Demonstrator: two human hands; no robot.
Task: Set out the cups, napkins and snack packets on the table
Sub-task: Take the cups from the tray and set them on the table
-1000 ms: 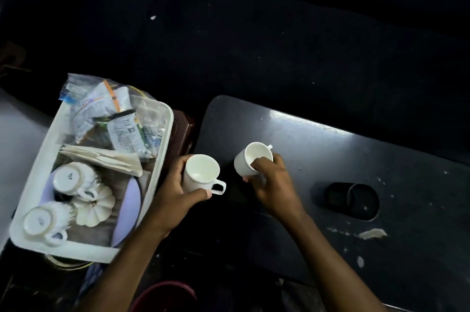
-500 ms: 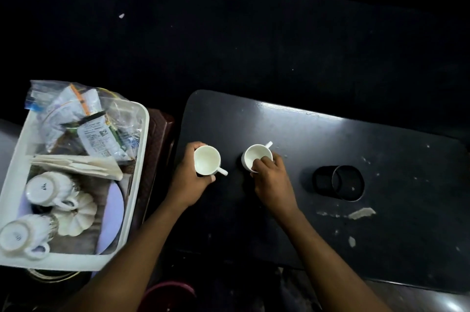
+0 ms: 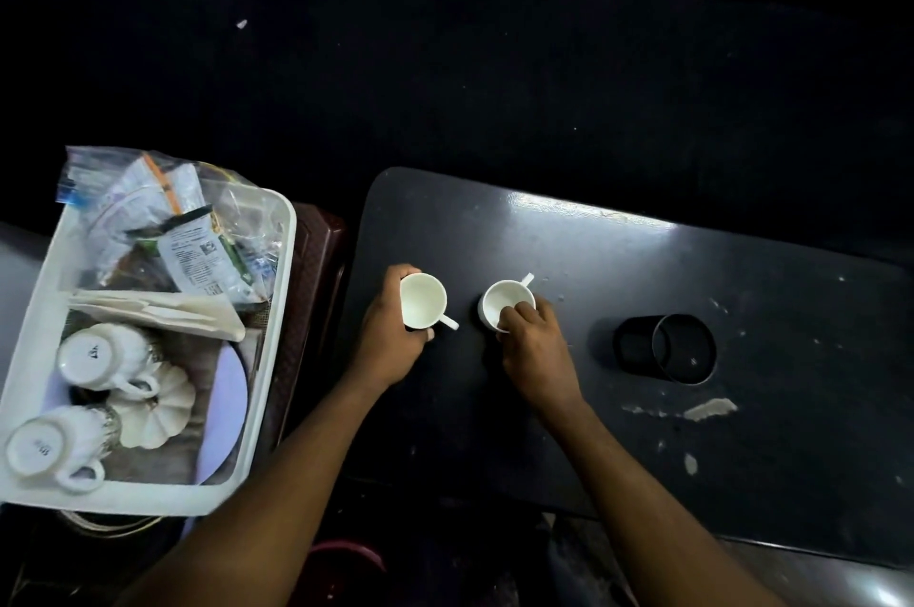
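Observation:
Two small white cups stand upright near the left end of the dark table (image 3: 643,290). My left hand (image 3: 393,339) wraps around the left cup (image 3: 423,299), whose handle points right. My right hand (image 3: 536,349) pinches the near rim of the right cup (image 3: 507,302), handle pointing away. A white tray (image 3: 277,309) to the left holds two more cups lying on their sides (image 3: 101,354) (image 3: 49,448), folded napkins (image 3: 158,312) and snack packets in clear plastic (image 3: 193,250).
A round black cup-holder recess (image 3: 665,348) is set in the table right of my hands. Chipped pale patches (image 3: 707,408) mark the surface near it. A white scalloped dish (image 3: 158,408) and a pale plate (image 3: 227,398) also lie in the tray. Beyond the table all is dark.
Both hands carried the cups from the table's left edge onto its surface and lowered them. The left cup moved right, away from the tray; both cups now rest upright on the table.

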